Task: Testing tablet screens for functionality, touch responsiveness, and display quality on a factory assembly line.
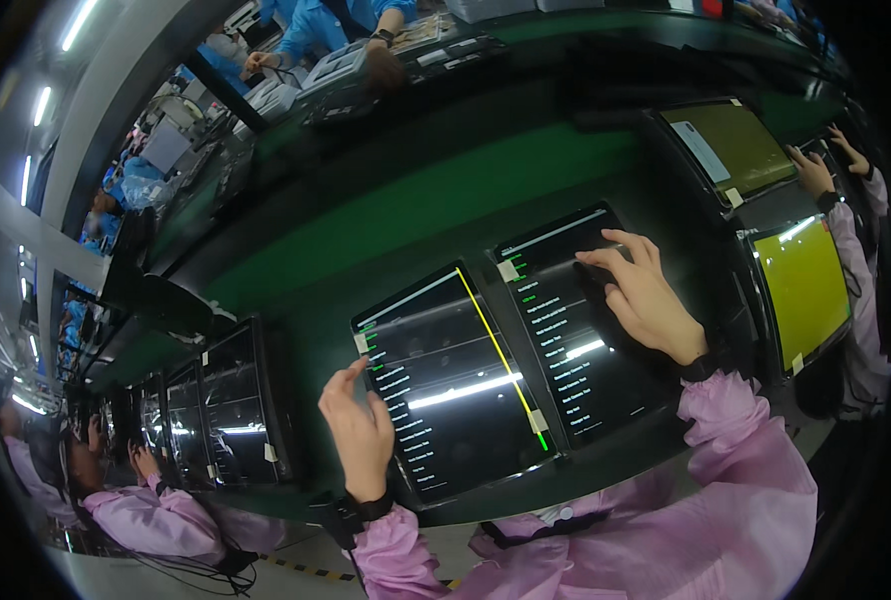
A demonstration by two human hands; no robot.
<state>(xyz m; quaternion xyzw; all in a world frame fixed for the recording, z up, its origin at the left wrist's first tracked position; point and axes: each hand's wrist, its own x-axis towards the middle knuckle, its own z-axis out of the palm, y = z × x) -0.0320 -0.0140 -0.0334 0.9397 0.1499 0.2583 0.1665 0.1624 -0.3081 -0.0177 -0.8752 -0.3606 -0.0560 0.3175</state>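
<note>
Two black tablets with lit screens lie side by side on the green bench in front of me. My left hand (359, 435) is over the left edge of the left tablet (456, 360), its index finger at the list of white and green lines and its thumb apart. A yellow line runs down that screen's right side. Above the right tablet (556, 330) is my right hand (651, 305), fingers spread and fingertips near the upper part of the screen; whether they touch cannot be told. Neither hand holds anything. Small pale tabs stick to both tablets' edges.
To the right, a tablet with an olive screen (746, 150) and one with a yellow screen (804, 290) lie near a co-worker's hands (816, 175). More dark tablets (236, 400) stand at left, beside another co-worker's pink sleeve (156, 520). People in blue work across the bench (386, 200).
</note>
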